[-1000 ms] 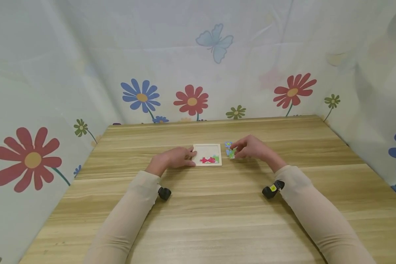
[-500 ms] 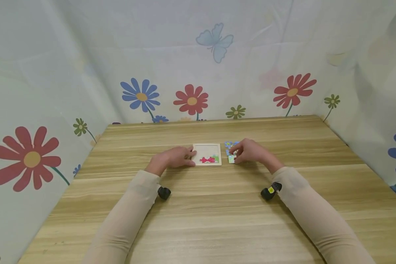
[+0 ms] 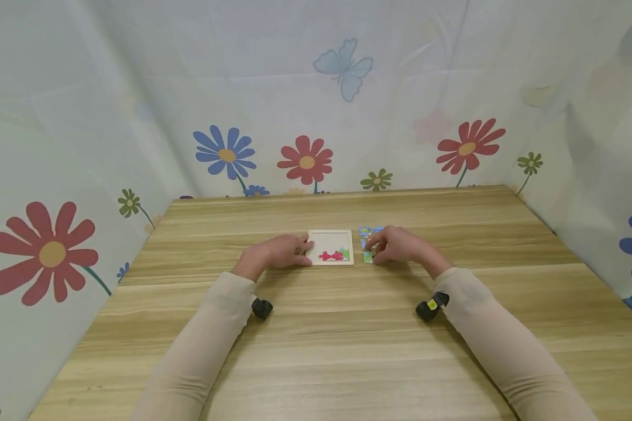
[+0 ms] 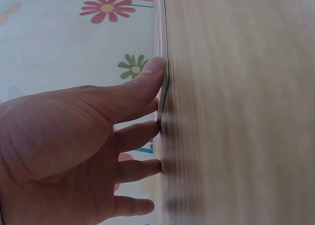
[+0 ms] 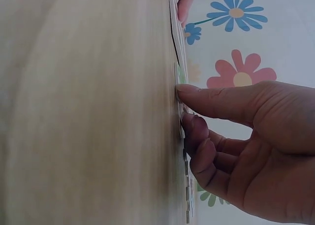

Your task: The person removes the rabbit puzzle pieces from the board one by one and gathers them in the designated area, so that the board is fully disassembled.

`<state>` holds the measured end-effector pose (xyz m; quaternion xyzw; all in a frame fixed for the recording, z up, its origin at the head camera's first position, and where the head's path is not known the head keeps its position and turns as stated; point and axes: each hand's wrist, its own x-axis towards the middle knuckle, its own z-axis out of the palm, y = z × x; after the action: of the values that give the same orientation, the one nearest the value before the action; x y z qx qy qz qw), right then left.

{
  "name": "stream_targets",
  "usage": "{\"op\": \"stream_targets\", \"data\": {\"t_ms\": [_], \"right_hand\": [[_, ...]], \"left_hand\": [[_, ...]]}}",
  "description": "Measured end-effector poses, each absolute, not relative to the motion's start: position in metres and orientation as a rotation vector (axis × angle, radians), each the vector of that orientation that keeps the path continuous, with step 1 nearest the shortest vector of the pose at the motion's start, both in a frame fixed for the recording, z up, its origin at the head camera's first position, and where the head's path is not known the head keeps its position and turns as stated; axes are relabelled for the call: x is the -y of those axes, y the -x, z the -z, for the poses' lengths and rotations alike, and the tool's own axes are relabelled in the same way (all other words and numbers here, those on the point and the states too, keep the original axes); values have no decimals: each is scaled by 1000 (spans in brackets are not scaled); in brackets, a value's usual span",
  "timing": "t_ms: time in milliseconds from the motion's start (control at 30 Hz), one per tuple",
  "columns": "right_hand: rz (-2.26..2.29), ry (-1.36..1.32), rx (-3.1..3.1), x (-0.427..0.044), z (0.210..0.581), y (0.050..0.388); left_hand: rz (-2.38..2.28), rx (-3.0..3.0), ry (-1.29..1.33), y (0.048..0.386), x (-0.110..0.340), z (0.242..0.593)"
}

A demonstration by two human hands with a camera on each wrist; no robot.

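A pale square puzzle tray (image 3: 329, 262) lies flat on the table. Red and green puzzle pieces (image 3: 334, 255) fill part of its near side. My left hand (image 3: 279, 251) rests at the tray's left side, thumb at the near corner; in the left wrist view its fingers reach out fairly straight. Just right of the tray are several loose puzzle pieces (image 3: 365, 231), blue and green, partly hidden by my right hand (image 3: 397, 244). With curled fingers and thumb on a green puzzle piece (image 3: 368, 257), my right hand seems to pinch it; in the right wrist view it stays low.
The wooden table (image 3: 326, 351) runs out in front and to both sides. Behind it hangs a floral cloth (image 3: 274, 88). A black wrist camera (image 3: 262, 308) sits at the left sleeve and another wrist camera (image 3: 428, 310) at the right.
My right hand has come slightly nearer and lower over the loose pieces. The green piece under it has shifted toward me, and more blue pieces show behind. The left hand and tray stay put.
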<state>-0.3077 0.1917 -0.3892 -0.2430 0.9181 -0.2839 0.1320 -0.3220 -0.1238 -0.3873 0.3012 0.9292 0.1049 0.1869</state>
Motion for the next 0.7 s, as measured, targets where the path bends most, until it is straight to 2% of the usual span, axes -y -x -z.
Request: {"op": "stream_targets", "data": {"t_ms": [700], "right_hand": [[749, 808, -2662, -192, 390, 308]], "left_hand": [[-303, -2626, -833, 323, 125, 388]]}}
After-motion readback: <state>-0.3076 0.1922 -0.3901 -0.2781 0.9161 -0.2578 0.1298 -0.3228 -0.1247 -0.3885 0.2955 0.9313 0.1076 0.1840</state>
